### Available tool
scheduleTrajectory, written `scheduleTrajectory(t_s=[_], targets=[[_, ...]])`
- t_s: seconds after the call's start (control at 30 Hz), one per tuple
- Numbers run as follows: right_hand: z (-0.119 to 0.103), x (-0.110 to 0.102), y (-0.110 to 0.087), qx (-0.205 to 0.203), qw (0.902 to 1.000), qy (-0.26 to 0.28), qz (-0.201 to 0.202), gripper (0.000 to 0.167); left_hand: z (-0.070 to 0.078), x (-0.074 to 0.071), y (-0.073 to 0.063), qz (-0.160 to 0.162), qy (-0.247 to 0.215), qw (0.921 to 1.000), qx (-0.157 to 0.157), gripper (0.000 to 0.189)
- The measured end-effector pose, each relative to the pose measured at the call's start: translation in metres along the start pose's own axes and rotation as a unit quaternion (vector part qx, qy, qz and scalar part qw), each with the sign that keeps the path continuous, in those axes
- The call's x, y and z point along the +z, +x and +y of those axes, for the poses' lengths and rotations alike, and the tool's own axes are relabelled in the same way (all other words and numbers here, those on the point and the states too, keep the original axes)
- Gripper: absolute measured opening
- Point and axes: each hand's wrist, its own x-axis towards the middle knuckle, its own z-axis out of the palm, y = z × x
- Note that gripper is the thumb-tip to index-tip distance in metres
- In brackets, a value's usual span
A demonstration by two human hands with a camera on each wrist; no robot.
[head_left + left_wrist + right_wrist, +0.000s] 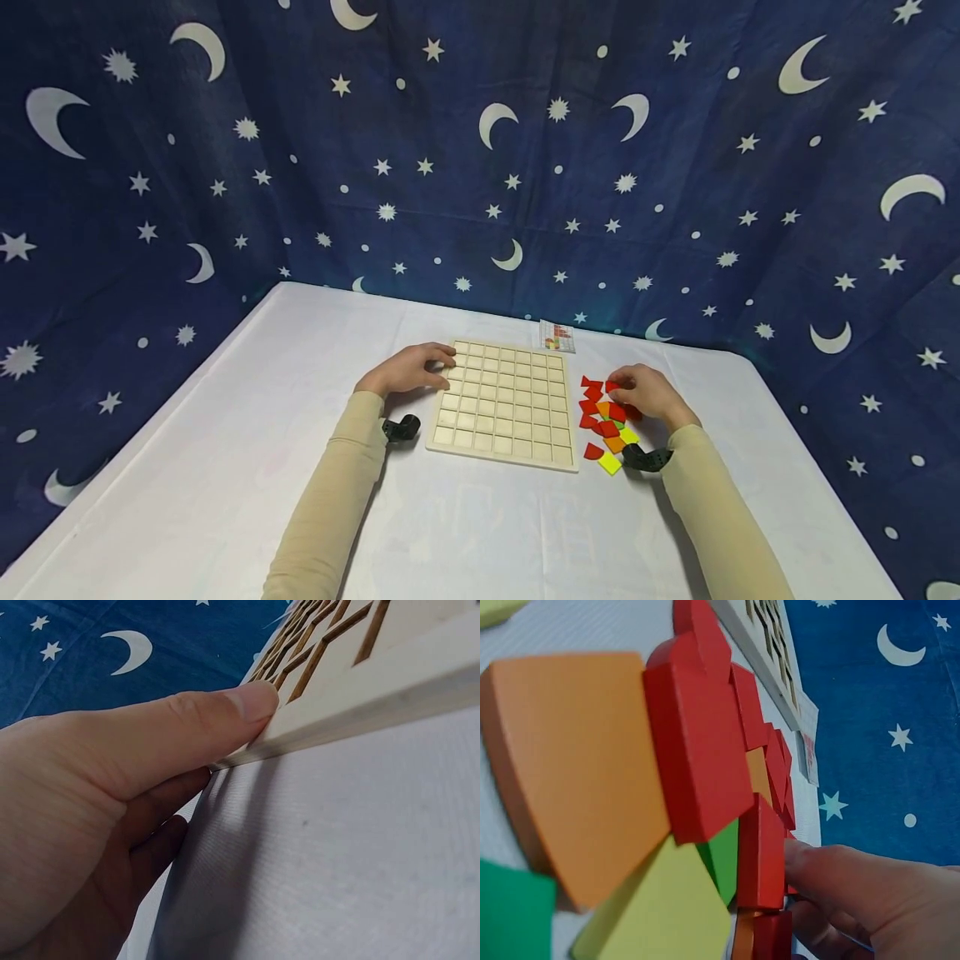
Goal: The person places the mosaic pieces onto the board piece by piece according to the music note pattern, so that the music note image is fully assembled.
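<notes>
A pale wooden grid board [501, 408] lies flat on the table. At its left edge is my left hand [405, 371]; in the left wrist view the thumb [217, 712] lies over the rim and the bent fingers meet its side. Right of the board, a loose pile holds red, orange, yellow and green wooden pieces. My right hand [651, 392] is at the pile's far end, pinching a red piece [611, 386] between thumb and fingers. That piece is mostly hidden behind the thumb in the right wrist view, beyond a large red piece [697, 742] and an orange piece [577, 750].
A printed card [557, 337] with a coloured pattern lies behind the board's far right corner. Nearest the front of the pile is a yellow piece [610, 463]. White cloth [480, 533] covers the table, and a dark blue star-and-moon curtain [450, 125] hangs behind.
</notes>
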Motion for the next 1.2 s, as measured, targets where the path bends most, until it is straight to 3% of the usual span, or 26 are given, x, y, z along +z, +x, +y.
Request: scheduleTrajectory(t_s=[0.23, 0.43, 0.63, 0.87, 1.1, 1.2], targets=[[-0.001, -0.002, 0.002, -0.011, 0.9998, -0.016, -0.002, 0.032, 0.002, 0.000, -0.002, -0.001, 0.005, 1.0000, -0.001, 0.043], [-0.008, -0.004, 0.006, -0.018, 0.9989, -0.001, 0.044, 0.032, 0.003, 0.000, -0.003, 0.000, 0.004, 1.0000, -0.006, 0.044], [-0.030, 0.003, 0.017, -0.033, 0.9963, 0.036, 0.070, 0.040, 0.004, -0.001, -0.002, 0.002, 0.010, 0.9999, -0.003, 0.043], [-0.066, 0.016, 0.034, -0.105, 0.9929, 0.020, 0.051, 0.036, 0.004, -0.002, -0.001, 0.001, 0.008, 1.0000, -0.001, 0.042], [-0.095, 0.031, 0.049, -0.203, 0.9785, 0.022, 0.027, 0.025, 0.004, -0.001, 0.000, -0.001, 0.005, 1.0000, -0.004, 0.042], [-0.105, 0.038, 0.055, -0.218, 0.9755, 0.020, 0.021, 0.023, 0.003, -0.001, 0.001, -0.002, 0.003, 1.0000, -0.004, 0.043]])
